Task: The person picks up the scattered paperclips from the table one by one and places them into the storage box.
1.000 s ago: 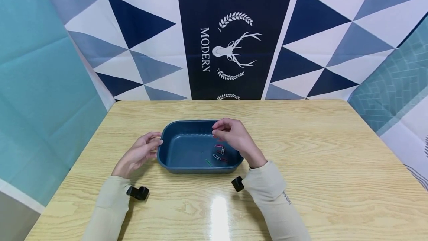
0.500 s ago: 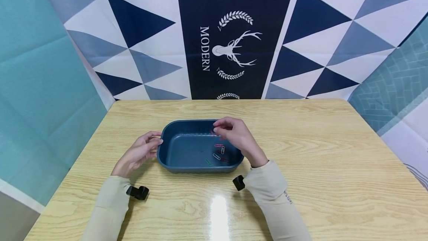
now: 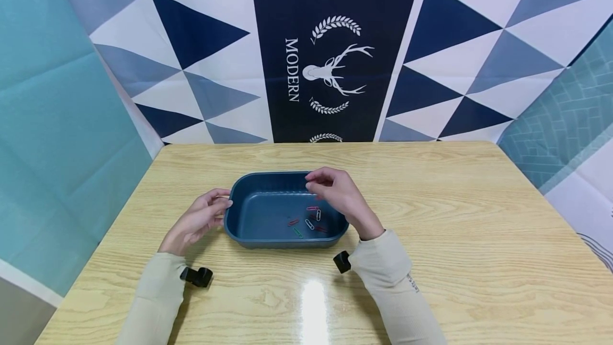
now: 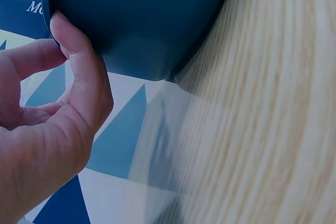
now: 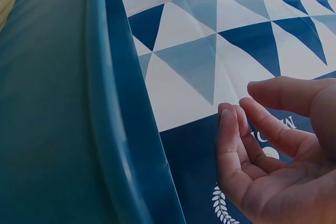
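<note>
A dark blue plastic basin point(image 3: 268, 241) stands on the table. Colored paper clips lie on its floor, mostly toward the right: a green paper clip point(image 3: 298, 232), a white paper clip point(image 3: 309, 224), a pink paper clip point(image 3: 312, 208) and several others. One red paper clip point(image 3: 293, 222) lies a little left of the group. My left hand point(image 3: 203, 217) grips the basin's left rim between thumb and fingers, as the left wrist view also shows. Over the basin's right back part hovers my right hand point(image 3: 340, 193), its fingers loosely bent, thumb apart from them, holding nothing.
The wooden table point(image 3: 455, 238) extends around the basin. A patterned cloth point(image 3: 215, 47) hangs behind its back edge, and a teal cloth point(image 3: 72, 121) hangs at the left.
My right hand has let go of a red paper clip, which has dropped to the basin floor, left of the others. The left hand keeps its place on the rim.
</note>
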### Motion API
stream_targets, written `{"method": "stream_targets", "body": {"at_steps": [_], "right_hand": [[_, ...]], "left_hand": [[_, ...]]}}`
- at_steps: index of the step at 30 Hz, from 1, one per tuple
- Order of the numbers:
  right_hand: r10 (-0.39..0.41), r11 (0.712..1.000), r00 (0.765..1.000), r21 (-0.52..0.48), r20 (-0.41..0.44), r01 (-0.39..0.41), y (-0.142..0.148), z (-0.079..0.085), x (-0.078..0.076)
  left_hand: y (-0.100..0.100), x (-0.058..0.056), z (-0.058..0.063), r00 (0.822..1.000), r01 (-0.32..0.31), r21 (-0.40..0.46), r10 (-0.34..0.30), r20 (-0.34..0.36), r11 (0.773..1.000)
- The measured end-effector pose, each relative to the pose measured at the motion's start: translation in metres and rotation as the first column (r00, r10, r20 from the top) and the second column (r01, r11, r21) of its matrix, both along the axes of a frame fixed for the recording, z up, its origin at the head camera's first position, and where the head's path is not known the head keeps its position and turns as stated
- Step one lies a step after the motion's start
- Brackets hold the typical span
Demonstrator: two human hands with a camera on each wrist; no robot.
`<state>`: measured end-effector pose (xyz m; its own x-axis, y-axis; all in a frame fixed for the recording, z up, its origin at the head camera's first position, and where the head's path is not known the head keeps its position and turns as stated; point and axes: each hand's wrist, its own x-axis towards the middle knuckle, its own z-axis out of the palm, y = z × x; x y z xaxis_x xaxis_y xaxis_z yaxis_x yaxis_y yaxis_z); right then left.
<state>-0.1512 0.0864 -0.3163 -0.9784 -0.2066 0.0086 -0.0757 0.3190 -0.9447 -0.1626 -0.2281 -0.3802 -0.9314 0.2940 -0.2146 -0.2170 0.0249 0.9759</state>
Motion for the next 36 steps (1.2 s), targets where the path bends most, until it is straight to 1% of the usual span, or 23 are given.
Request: {"method": "stream_targets", "body": {"at_steps": [5,10,15,19,24,28,31,36], "right_hand": [[0.001,1.0,1.0,-0.011,0.013,-0.001,0.0,0.0,0.0],[0.026,1.0,1.0,-0.006,0.003,-0.026,0.001,-0.001,-0.001],[0.033,0.999,0.999,0.003,0.001,-0.033,0.002,0.0,0.0],[0.032,0.998,0.999,0.052,-0.019,-0.031,0.004,0.003,0.002],[0.024,0.988,0.998,0.152,-0.059,-0.015,0.016,0.008,0.003],[0.031,0.975,0.996,0.22,-0.084,-0.012,0.036,0.008,0.003],[0.022,0.965,0.995,0.26,-0.101,0.005,0.052,0.006,0.004],[0.002,0.942,0.993,0.332,-0.116,0.037,0.08,0.001,0.012]], "left_hand": [[0.0,0.0,0.0,1.0,0.003,0.001,-0.003,-0.003,1.0],[0.0,0.0,0.001,1.0,0.006,0.001,-0.006,-0.008,1.0],[0.001,0.0,0.0,1.0,0.011,0.009,-0.011,-0.01,1.0],[0.0,0.001,0.0,1.0,0.016,0.015,-0.016,-0.017,1.0],[-0.001,0.001,0.0,1.0,0.016,0.018,-0.016,-0.026,1.0],[-0.001,0.001,-0.001,0.999,0.018,0.014,-0.017,-0.027,1.0],[-0.001,0.001,-0.001,1.0,0.014,0.009,-0.014,-0.024,1.0],[-0.001,0.001,0.0,1.0,0.017,0.007,-0.016,-0.022,1.0]]}}
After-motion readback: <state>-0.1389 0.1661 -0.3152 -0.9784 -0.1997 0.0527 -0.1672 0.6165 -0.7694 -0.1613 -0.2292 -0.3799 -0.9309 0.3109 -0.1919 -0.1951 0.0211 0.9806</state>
